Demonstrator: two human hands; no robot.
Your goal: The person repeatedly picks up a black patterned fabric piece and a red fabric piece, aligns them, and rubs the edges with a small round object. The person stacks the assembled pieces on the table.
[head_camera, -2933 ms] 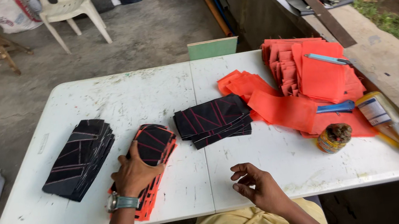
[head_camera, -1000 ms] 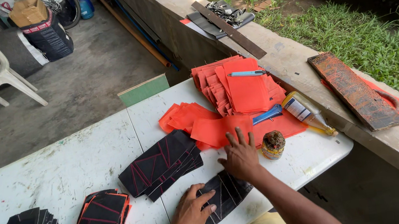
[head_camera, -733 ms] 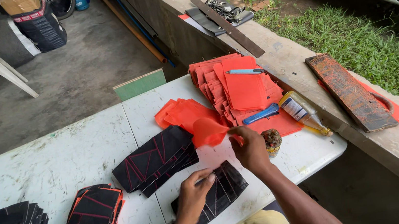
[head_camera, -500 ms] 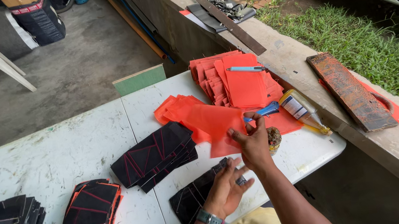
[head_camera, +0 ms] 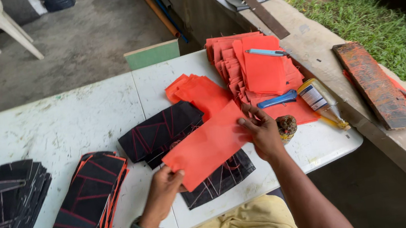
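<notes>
Orange sheet (head_camera: 207, 147) held low over the white table (head_camera: 72, 115), slanting, covering most of a black panel with stitched lines (head_camera: 222, 179) lying at the near edge. Left hand (head_camera: 163, 187) pinching the sheet's lower left corner, thumb on top; right hand (head_camera: 263, 132) gripping the upper right edge, fingers spread along it.

Judging by the piles, well under way but far from over. Seemingly done: a pile of black panels backed with orange (head_camera: 86, 202) at the near left. Apparently waiting their turn: a thick stack of plain black panels (head_camera: 7, 213) at the far left and a smaller black stack (head_camera: 161, 132) mid-table. Plenty of orange left too — a tall fanned stack (head_camera: 254, 65) at the far right with a blue pen (head_camera: 267, 52) on top, plus loose orange sheets (head_camera: 200, 91) beside it. Blue cutter (head_camera: 277, 100), glue bottle (head_camera: 319, 101) and small tin (head_camera: 286, 125) lying untouched just right of the right hand.

Against half a second ago: sheet carried leftward from beside the orange heap to above the black panel; left hand no longer pressing that panel — lifted off and closed on the sheet's corner; right hand moved in from near the tin.
</notes>
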